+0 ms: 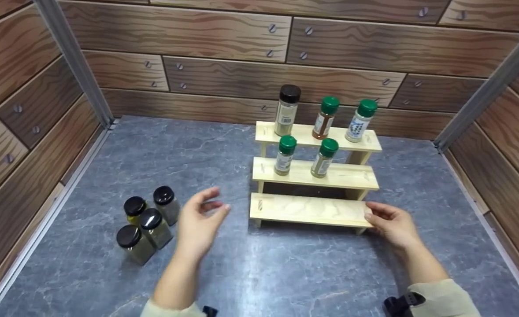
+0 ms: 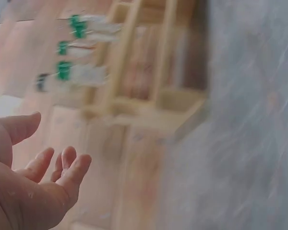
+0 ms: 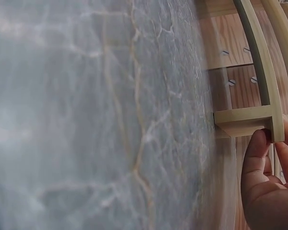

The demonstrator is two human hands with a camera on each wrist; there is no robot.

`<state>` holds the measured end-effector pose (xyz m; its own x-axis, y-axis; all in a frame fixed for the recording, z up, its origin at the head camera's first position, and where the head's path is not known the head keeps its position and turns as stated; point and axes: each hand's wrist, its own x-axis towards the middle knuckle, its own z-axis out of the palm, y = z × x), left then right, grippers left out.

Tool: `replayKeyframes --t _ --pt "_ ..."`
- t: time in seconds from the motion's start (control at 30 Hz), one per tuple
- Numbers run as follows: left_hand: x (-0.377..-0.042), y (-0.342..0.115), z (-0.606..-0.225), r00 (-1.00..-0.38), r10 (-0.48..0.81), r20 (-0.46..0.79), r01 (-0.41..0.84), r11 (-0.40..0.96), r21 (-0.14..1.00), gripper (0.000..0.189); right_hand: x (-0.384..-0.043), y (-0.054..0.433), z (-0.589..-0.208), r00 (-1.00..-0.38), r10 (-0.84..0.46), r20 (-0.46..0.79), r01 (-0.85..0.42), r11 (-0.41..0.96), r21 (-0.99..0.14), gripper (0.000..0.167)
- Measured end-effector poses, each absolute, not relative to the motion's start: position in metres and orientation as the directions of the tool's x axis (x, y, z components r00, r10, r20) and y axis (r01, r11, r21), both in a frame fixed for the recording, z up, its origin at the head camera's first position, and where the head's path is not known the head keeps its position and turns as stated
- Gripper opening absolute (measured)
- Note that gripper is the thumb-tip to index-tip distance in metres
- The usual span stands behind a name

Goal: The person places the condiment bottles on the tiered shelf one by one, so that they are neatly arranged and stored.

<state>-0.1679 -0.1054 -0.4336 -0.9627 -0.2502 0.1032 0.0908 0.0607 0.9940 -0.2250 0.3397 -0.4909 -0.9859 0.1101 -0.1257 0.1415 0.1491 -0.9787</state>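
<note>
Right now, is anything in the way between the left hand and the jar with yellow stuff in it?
Yes, sideways: the back jar and the middle jar, both black-lidded, stand between the left hand and the yellow jar. From above, nothing visible covers its lid.

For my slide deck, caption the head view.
Right hand grips a three-tier wooden rack holding five jars; left hand, empty, hovers beside four black-capped jars.

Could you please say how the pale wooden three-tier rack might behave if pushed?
The pale wooden three-tier rack is probably stiff, judging by its straight, boxy build. Its open frame suggests it's fairly light. The upright green-capped cylindrical bottles on it might tip, as it shows no front rails.
</note>
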Motion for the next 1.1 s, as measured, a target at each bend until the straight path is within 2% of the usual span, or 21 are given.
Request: replayKeyframes --t 0.1,0.2,0.33,0.4,0.47,0.6,0.87,1.1 --pt "-0.148 -0.127 -0.423 -0.918 -0.346 0.195 0.161 0.125 0.979 0.047 -0.222 0.343 -0.490 -0.986 0.114 -0.121 0.136 0.131 -0.982 0.038" --pt "-0.127 -0.154 -0.419 -0.841 -0.490 0.229 0.159 0.181 0.970 0.052 -0.221 0.345 -0.489 -0.988 0.100 -0.116 0.128 0.122 -0.984 0.035" --pt "-0.106 -0.194 -0.426 -0.726 -0.665 0.174 0.058 0.193 0.979 0.064 -0.221 0.346 -0.488 -0.990 0.094 -0.108 0.119 0.120 -0.986 0.035" --pt "-0.100 -0.211 -0.433 -0.691 -0.711 0.134 -0.004 0.189 0.982 0.069 -0.221 0.346 -0.488 -0.989 0.098 -0.110 0.121 0.118 -0.986 0.038" --pt "-0.096 -0.224 -0.442 -0.689 -0.719 0.094 -0.059 0.186 0.981 0.072 -0.221 0.345 -0.489 -0.988 0.099 -0.120 0.130 0.111 -0.985 0.040" --pt "-0.094 -0.233 -0.457 -0.729 -0.683 0.045 -0.142 0.215 0.966 0.076 -0.221 0.342 -0.490 -0.986 0.104 -0.134 0.143 0.091 -0.986 0.041" --pt "-0.101 -0.235 -0.475 -0.791 -0.612 0.012 -0.181 0.252 0.951 0.077 -0.222 0.340 -0.493 -0.989 0.090 -0.116 0.123 0.071 -0.990 0.044" --pt "-0.105 -0.236 -0.483 -0.792 -0.610 -0.006 -0.206 0.259 0.944 0.072 -0.222 0.339 -0.493 -0.989 0.083 -0.120 0.125 0.060 -0.990 0.044"
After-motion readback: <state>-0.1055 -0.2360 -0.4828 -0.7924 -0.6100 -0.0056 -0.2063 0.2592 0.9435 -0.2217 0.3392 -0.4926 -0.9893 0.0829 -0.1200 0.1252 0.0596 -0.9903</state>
